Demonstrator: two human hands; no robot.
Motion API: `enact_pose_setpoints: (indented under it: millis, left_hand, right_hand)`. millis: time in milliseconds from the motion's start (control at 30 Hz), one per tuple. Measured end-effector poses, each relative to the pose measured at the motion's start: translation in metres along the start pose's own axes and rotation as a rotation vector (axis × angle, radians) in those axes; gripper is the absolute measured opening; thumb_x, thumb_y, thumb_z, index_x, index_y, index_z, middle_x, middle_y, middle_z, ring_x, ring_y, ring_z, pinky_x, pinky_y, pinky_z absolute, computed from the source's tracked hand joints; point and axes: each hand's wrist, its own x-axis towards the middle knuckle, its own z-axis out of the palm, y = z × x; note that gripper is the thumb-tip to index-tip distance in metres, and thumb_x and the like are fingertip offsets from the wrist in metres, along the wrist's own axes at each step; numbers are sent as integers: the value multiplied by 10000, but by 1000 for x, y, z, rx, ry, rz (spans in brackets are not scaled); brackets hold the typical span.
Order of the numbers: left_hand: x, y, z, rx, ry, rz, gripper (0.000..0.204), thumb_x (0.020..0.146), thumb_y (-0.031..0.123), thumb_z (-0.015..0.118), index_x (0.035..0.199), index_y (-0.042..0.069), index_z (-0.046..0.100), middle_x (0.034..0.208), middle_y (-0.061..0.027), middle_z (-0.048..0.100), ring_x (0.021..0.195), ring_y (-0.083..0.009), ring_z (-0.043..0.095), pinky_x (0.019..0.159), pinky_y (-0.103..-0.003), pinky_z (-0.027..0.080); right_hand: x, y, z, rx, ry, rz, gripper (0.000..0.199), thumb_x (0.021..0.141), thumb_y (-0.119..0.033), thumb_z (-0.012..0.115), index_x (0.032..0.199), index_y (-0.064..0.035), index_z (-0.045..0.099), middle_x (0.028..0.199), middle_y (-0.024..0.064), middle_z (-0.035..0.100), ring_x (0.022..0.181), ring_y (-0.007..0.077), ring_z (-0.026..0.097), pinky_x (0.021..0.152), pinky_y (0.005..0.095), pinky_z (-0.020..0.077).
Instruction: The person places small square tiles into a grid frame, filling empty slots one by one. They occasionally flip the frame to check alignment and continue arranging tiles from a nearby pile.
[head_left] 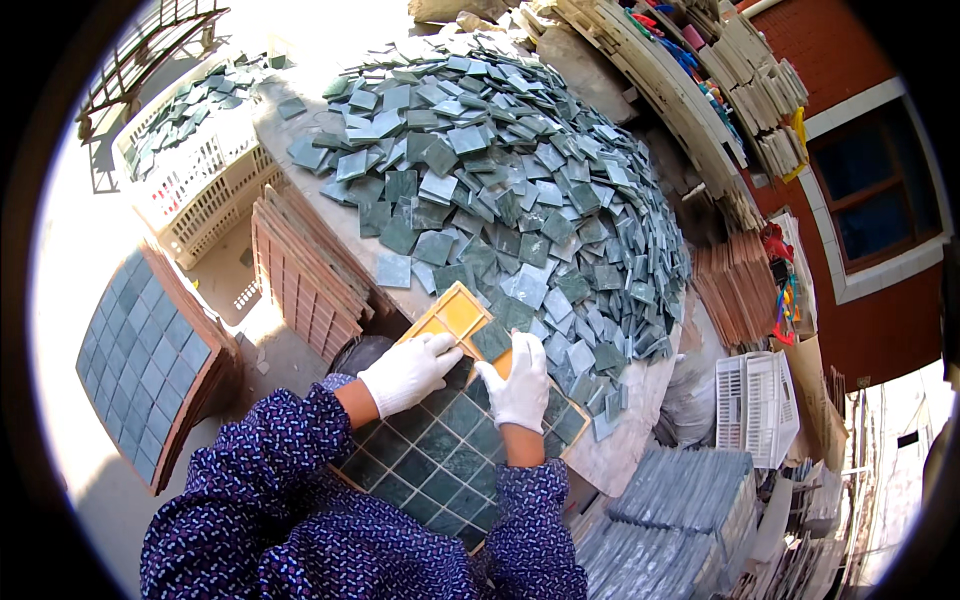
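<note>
A yellow grid tray (440, 318) lies tilted in front of me, most of its visible cells filled with square green stone tiles (437, 447). Bare yellow cells show along its far edge. My right hand (518, 383), in a white glove, pinches a green tile (490, 341) at the tray's far row, thumb and fingers along its right side. To its left, my white-gloved left hand (411, 372) rests over the tray. Its fingers are drawn together, their tips close to the bare cells and the pinched tile; what they hold, if anything, is hidden.
Beyond the tray, a large heap of loose green tiles (470, 140) covers a table. At left stand a stack of filled trays (145, 365), upright brown trays (300, 275) and a cream plastic crate (210, 190) of tiles. Stacked grey tile sheets (680, 490) and a white basket (755, 405) stand right.
</note>
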Motion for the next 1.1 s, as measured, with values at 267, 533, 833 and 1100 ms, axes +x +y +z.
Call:
enact_pose_setpoints:
  millis: [267,533,833,1100]
  left_hand:
    - [-2,-9,-2,-32,-30,33,459,732,125,688,1146,9,529,1097,-146,537,984,-329,595,840,-413,504]
    - [7,-6,0,5,-64,88,460,758,115,673,1189,19,544,1130,-140,534,1015,-315,587,876,-388,495]
    - [5,-10,-3,-15,-35,114,480,759,128,681,1209,42,541,1144,-129,546,1007,-316,591,872,-391,499]
    - [14,-14,-1,-68,-47,182,483,767,105,672,1226,72,526,1220,-100,541,1037,-309,573,907,-386,481]
  right_hand:
    - [10,30,-8,6,-139,120,528,728,-221,748,1183,-64,529,1196,165,546,998,352,608,861,428,504]
    - [-1,42,-14,78,-108,76,434,714,-132,770,1104,-32,610,1139,148,562,900,303,618,796,383,512]
    - [34,30,-11,-90,-52,-8,454,801,-201,705,1210,-73,558,1286,168,506,1026,326,617,860,421,506]
    - [79,23,-9,-118,-230,255,437,762,-228,761,1093,-72,522,1142,177,556,1025,381,595,873,443,485]
